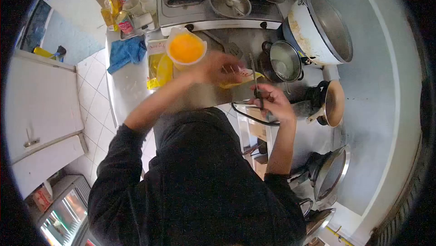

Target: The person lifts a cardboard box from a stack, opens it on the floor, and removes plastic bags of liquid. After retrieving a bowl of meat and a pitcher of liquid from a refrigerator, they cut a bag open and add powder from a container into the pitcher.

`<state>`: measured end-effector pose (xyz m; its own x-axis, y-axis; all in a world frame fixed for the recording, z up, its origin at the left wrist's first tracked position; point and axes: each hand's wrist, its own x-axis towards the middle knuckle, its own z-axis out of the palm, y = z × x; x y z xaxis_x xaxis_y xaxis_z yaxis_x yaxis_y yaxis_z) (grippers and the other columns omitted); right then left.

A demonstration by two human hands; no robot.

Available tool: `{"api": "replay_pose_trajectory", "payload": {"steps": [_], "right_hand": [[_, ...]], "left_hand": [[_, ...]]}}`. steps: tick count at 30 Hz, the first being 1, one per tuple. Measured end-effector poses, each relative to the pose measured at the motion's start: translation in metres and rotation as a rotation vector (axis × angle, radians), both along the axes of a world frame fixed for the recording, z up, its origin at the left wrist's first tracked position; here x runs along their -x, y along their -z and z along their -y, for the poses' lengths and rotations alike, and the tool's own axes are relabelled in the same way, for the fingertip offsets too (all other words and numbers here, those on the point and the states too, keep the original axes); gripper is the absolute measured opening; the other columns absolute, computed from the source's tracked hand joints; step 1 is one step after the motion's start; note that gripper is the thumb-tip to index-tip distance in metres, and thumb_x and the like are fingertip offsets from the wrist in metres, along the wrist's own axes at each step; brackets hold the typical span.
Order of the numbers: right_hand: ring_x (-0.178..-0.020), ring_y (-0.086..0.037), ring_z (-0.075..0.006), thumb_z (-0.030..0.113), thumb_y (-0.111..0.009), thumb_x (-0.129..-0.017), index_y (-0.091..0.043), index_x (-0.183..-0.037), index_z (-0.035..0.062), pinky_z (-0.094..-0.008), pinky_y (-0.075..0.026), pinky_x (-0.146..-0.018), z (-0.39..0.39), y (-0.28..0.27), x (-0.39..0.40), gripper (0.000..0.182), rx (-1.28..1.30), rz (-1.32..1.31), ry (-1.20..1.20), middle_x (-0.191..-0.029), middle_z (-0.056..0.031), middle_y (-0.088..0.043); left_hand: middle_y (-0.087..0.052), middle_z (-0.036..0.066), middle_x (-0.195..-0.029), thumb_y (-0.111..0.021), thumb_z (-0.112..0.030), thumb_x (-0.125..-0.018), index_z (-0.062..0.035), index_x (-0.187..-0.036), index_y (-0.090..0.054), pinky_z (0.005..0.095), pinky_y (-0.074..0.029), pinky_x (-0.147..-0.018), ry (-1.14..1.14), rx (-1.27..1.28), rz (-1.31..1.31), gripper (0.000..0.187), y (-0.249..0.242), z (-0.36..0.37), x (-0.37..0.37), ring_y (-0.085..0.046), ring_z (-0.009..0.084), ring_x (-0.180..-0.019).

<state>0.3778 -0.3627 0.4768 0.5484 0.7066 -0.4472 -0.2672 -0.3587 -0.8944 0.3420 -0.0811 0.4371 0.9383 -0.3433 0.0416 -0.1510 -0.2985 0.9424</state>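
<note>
My left hand (220, 67), smeared by motion, is closed on the upper part of a yellow and white packet (238, 81) over the counter's front edge. My right hand (274, 102) grips a knife (253, 70) by its dark handle. Its narrow blade points away from me and crosses the packet's right end. Left of the packet stands a white tub (203, 56) filled with bright orange contents (185, 47). Beside the tub, another yellow packet (159, 70) lies flat on the counter.
A gas stove (184, 12) holding a steel pan (230, 3) is at the back. To the right are a dark pot (281, 62) and a large white pot (313, 32). A blue cloth (127, 53) and a can (124, 22) are on the left.
</note>
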Motion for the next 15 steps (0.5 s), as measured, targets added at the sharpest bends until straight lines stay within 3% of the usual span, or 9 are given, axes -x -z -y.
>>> {"api": "replay_pose_trajectory", "payload": {"steps": [1, 3, 4, 7, 8, 11, 12, 15], "right_hand": [[-0.058, -0.061, -0.0064, 0.003, -0.063, -0.088, -0.052, -0.129, 0.0032, -0.0202, -0.046, -0.049, 0.002, -0.002, 0.0, 0.043, -0.032, 0.005, 0.019, -0.089, -0.0117, -0.073], [-0.054, -0.059, -0.0065, 0.003, -0.063, -0.088, -0.051, -0.13, 0.003, -0.0196, -0.046, -0.046, 0.004, -0.006, 0.0, 0.044, -0.093, 0.009, 0.046, -0.088, -0.0108, -0.073], [-0.049, -0.058, -0.0069, 0.006, -0.064, -0.089, -0.053, -0.131, 0.001, -0.0182, -0.047, -0.047, 0.006, -0.006, -0.003, 0.044, -0.006, 0.105, 0.072, -0.084, -0.0097, -0.072], [-0.056, -0.062, -0.0093, 0.007, -0.063, -0.09, -0.057, -0.132, 0.0031, -0.0184, -0.048, -0.051, 0.018, 0.0, -0.031, 0.043, 0.093, 0.461, -0.053, -0.082, -0.0084, -0.072], [-0.058, -0.063, -0.0141, 0.01, -0.069, -0.084, -0.061, -0.13, 0.0048, -0.0241, -0.048, -0.054, 0.018, -0.004, -0.033, 0.046, 0.12, 0.488, -0.005, -0.075, -0.009, -0.069], [-0.052, -0.055, -0.0111, 0.016, -0.073, -0.079, -0.063, -0.126, 0.004, -0.0276, -0.046, -0.05, 0.007, -0.034, -0.049, 0.05, 0.404, 1.026, -0.411, -0.063, -0.0079, -0.06], [-0.052, -0.057, -0.0179, 0.023, -0.076, -0.074, -0.066, -0.121, 0.0043, -0.0331, -0.047, -0.056, -0.001, -0.042, -0.051, 0.051, 0.463, 1.084, -0.459, -0.061, -0.0129, -0.058], [-0.056, -0.06, -0.0267, 0.031, -0.076, -0.073, -0.067, -0.122, 0.0098, -0.0356, -0.049, -0.06, -0.023, -0.053, -0.058, 0.054, 0.588, 1.076, -0.581, -0.065, -0.0155, -0.062]], "left_hand": [[-0.07, 0.012, -0.107, -0.078, -0.023, -0.081, -0.0064, -0.115, -0.065, 0.0335, -0.056, -0.079, -0.081, -0.146, 0.069, 0.041, 0.001, -0.01, -0.009, -0.069, 0.026, -0.09], [-0.07, 0.013, -0.1, -0.076, -0.021, -0.081, -0.0072, -0.116, -0.066, 0.0388, -0.054, -0.082, -0.116, -0.273, 0.462, 0.039, 0.023, -0.019, -0.026, -0.068, 0.0297, -0.089], [-0.07, 0.014, -0.097, -0.075, -0.02, -0.082, -0.0076, -0.117, -0.066, 0.0414, -0.053, -0.084, -0.136, -0.339, 0.656, 0.038, 0.038, -0.02, -0.034, -0.068, 0.0315, -0.089], [-0.069, 0.013, -0.087, -0.074, -0.017, -0.081, -0.0076, -0.108, -0.069, 0.0438, -0.052, -0.083, 0.086, -0.315, 0.581, 0.029, 0.064, -0.018, -0.058, -0.067, 0.0319, -0.086], [-0.069, 0.013, -0.085, -0.074, -0.017, -0.081, -0.0067, -0.104, -0.07, 0.0432, -0.052, -0.082, 0.095, -0.335, 0.505, 0.026, 0.066, -0.016, -0.065, -0.067, 0.0316, -0.085], [-0.069, 0.014, -0.081, -0.073, -0.015, -0.08, -0.0044, -0.093, -0.072, 0.0418, -0.052, -0.077, 0.129, -0.344, 0.331, 0.017, 0.065, -0.012, -0.073, -0.068, 0.0311, -0.08], [-0.069, 0.015, -0.081, -0.073, -0.015, -0.08, -0.004, -0.089, -0.072, 0.0414, -0.051, -0.074, 0.14, -0.317, 0.314, 0.014, 0.064, -0.013, -0.075, -0.068, 0.0312, -0.078], [-0.069, 0.015, -0.078, -0.072, -0.013, -0.08, -0.0039, -0.085, -0.073, 0.0402, -0.051, -0.069, 0.168, -0.378, 0.357, 0.011, 0.061, -0.016, -0.083, -0.068, 0.0311, -0.073]]}}
